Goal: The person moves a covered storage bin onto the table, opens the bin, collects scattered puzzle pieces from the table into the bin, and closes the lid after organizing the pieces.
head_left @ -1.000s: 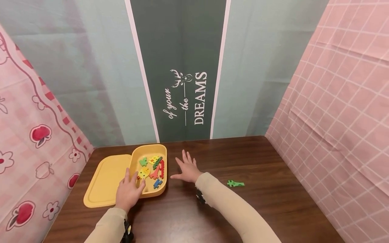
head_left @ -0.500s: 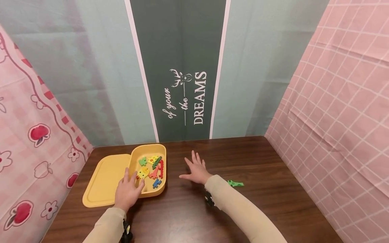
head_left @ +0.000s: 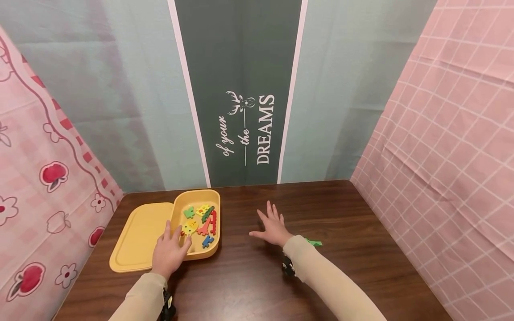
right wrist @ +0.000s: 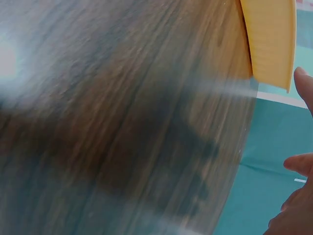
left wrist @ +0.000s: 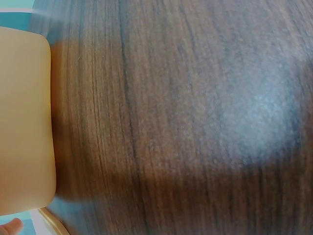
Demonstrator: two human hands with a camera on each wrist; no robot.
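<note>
My left hand (head_left: 170,250) lies over the near left rim of a yellow box (head_left: 217,209), its fingers spread and nothing gripped. Inside the box are puzzle pieces: a yellow chick-like piece (head_left: 190,227), a blue piece (head_left: 207,241), red pieces (head_left: 213,223), a green piece (head_left: 189,212), and a yellow patterned piece beside a dark green one (head_left: 207,215). My right hand (head_left: 275,228) hovers over the table right of the box, fingers spread, holding nothing. A green puzzle piece (head_left: 315,243) lies on the table, mostly hidden behind the right sleeve.
The yellow lid (head_left: 138,238) lies flat on the brown wooden table (head_left: 241,285), against the box's left side. Fabric hangs behind the table, with a pink apple-print cloth (head_left: 52,178) at left and a pink checked cloth (head_left: 449,156) at right.
My right hand has moved rightward, away from the box, and its sleeve now covers most of the green piece on the table. The left hand has stayed at the box.
</note>
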